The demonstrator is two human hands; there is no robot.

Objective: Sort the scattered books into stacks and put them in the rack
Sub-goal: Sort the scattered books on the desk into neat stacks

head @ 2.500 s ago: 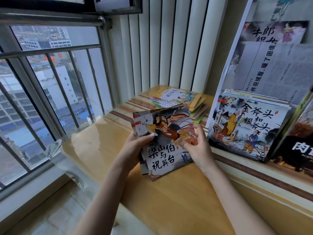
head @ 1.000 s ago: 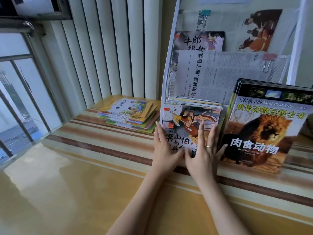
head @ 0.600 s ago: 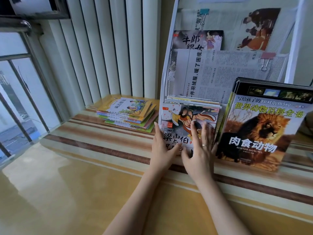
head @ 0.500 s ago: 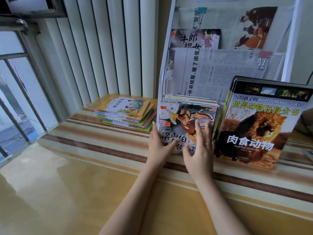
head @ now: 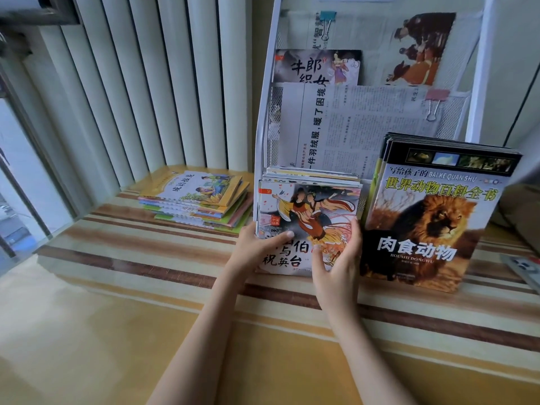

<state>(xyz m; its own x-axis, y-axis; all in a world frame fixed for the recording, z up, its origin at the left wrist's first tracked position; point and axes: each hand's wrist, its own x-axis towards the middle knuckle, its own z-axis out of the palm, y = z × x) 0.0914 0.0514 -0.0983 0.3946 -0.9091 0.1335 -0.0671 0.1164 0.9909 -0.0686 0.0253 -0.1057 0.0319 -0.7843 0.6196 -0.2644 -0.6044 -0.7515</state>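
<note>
Your left hand (head: 257, 248) and your right hand (head: 339, 258) both grip the storybook stack (head: 309, 211) at center frame, thumbs on the front cover and fingers curled around the two side edges; it stands in the bottom tier of the white rack (head: 264, 118), beside the lion book stack (head: 432, 217) at right. These are thin, glossy paperbacks, so I judge them light but slippery and ready to fan out; it is better to squeeze the whole stack by both side edges, low down. One more flat stack (head: 198, 200) lies left of the rack, not yet put in. The surface is a striped sill (head: 146, 252) under a shiny clear cover, with vertical blinds (head: 146, 83) behind and a window at left.
</note>
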